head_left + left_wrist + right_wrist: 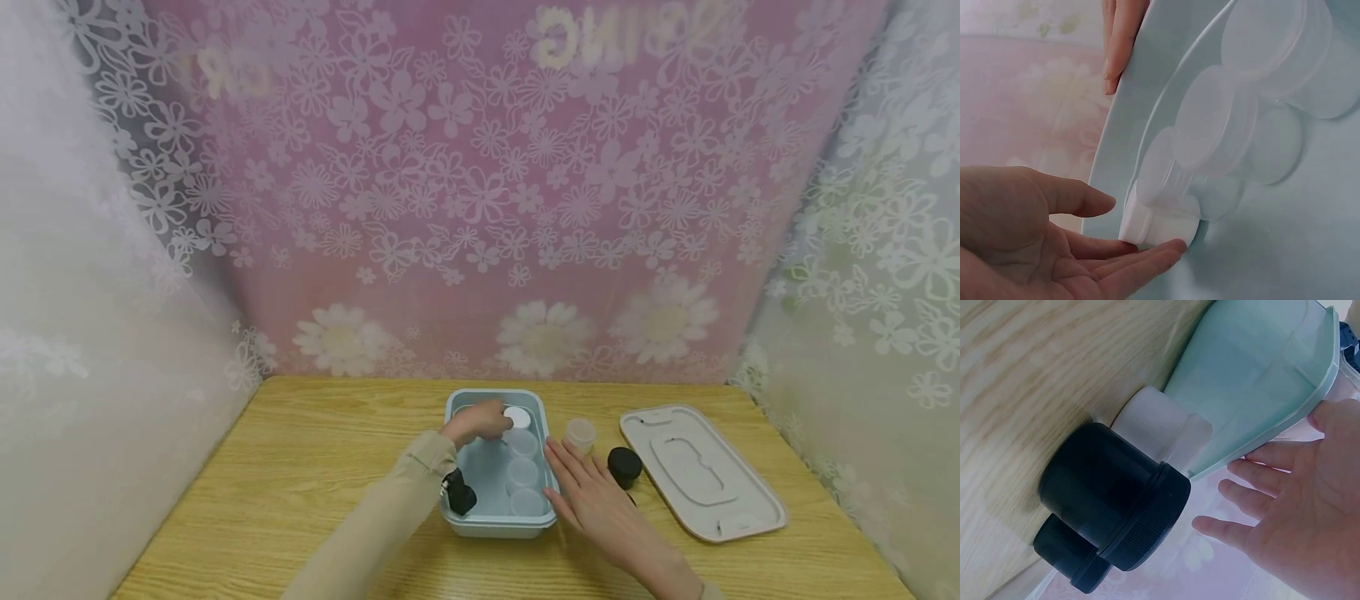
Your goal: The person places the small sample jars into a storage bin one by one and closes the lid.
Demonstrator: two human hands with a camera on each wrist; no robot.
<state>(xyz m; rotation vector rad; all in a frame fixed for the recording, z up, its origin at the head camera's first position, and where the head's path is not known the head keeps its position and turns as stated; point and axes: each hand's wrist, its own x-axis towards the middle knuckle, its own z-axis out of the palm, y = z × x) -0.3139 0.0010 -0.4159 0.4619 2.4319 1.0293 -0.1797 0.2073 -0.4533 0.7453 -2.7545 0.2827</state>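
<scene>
Person, two bare hands. Left arm: long-sleeved garment, plain light beige fabric [375, 525], matte, loosely cut, running up to the wrist. Cuff [435, 452] wrinkled and bunched in small folds. At its inner edge, a compact, blocky, black wrist-worn device [460, 493] with squared corners; small pale spots beside it, too small to make out. From the right wrist view the same device reads dark blue-black, a pale cloth edge just beside it.

Left hand [483, 419]: slender fingers, creased palm in its own wrist view. Right hand [600, 504]: slim fingers, forearm uncovered to near the lower edge, where a scrap of beige sleeve [711, 592] shows.
</scene>
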